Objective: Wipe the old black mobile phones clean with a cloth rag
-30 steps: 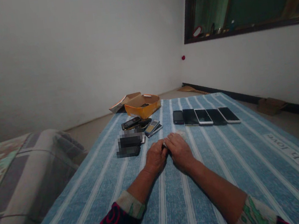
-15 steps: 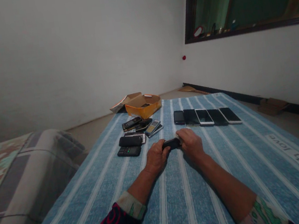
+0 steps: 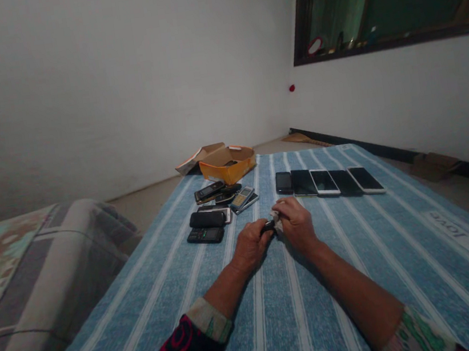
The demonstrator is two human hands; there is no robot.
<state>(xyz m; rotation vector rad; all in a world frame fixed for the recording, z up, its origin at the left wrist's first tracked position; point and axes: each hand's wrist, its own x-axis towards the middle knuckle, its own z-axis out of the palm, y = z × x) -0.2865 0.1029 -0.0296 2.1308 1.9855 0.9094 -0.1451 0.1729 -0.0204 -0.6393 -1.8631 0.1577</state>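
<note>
My left hand (image 3: 250, 246) is closed on a small black phone (image 3: 269, 226) over the middle of the striped cloth (image 3: 275, 320). My right hand (image 3: 296, 226) pinches a crumpled whitish wipe (image 3: 275, 219) against the phone's right end. Much of the phone is hidden by my fingers and the wipe. Left of my hands lie a black keypad phone (image 3: 205, 235), a black case-like item (image 3: 207, 219) and a loose pile of older phones (image 3: 209, 191). Beyond my right hand several phones lie in a row, among them a white-framed one (image 3: 324, 182).
An open orange box (image 3: 229, 167) with its flap raised stands at the cloth's far left end. At the left is a covered seat or bed (image 3: 28, 283). A flattened brown carton (image 3: 435, 165) lies on the floor at the right.
The phone has turned between my hands and shows less of its length. More of the whitish wipe now shows at my right fingers. The view has shifted slightly.
</note>
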